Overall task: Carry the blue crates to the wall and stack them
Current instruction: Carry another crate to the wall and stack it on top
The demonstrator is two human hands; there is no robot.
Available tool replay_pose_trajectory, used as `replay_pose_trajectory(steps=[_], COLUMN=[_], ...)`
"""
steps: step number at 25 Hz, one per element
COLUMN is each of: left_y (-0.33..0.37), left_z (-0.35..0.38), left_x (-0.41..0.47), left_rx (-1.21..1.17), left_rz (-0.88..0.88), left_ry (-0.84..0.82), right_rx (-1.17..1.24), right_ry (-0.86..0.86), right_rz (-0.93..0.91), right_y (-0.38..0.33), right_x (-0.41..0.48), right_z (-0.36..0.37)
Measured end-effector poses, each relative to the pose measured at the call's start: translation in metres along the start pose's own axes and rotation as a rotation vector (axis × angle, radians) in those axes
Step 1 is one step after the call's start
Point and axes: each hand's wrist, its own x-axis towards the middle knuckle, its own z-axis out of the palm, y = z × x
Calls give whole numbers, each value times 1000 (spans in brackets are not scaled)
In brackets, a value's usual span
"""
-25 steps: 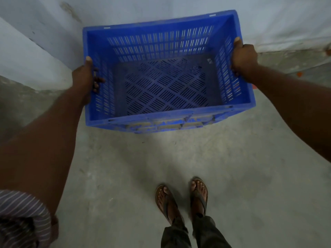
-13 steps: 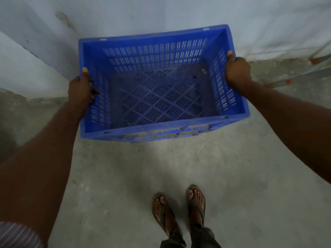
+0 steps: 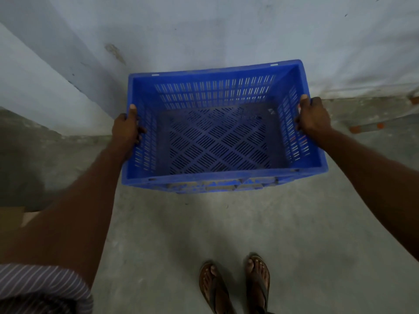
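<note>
My left hand point(image 3: 125, 130) and right hand point(image 3: 314, 117) each grip a short side of the empty blue crate point(image 3: 217, 141), fingers curled round the rims to keep it level. It hangs above the floor point(image 3: 181, 234), near the wall point(image 3: 226, 30).

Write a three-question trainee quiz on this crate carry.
1. True or false: the crate has goods inside.
2. Where do the left hand and right hand grip it? A) its two side walls B) its near rim C) underneath
3. Fill in: the number of crates in view is ___.
Key: 1 false; 2 A; 3 one.
</note>
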Motion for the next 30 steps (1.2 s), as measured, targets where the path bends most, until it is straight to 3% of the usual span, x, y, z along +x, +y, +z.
replay_pose_trajectory(steps=[4, 8, 10, 12, 16, 24, 28, 30], left_y=[1, 2, 1, -6, -38, -45, -39, -26], left_z=[4, 0, -4, 1, 21, 24, 21, 6], left_x=[4, 2, -12, -42, -121, -122, -120, -130], left_rx=[50, 78, 337, 594, 833, 908, 962, 854], left_rz=[21, 33, 146, 277, 342, 366, 339, 277], left_ry=[3, 2, 81, 171, 247, 252, 163, 67], right_rx=[-57, -78, -101, -295, -488, -590, -586, -508], right_ry=[-33, 63, 98, 201, 231, 166, 29, -48], right_rz=[45, -6, -51, -165, -242, -200, -166, -137], right_y=[7, -2, -11, -15, 4, 5, -4, -11], right_x=[3, -8, -31, -75, -160, -162, -161, -172], right_z=[3, -1, -7, -5, 19, 20, 9, -1])
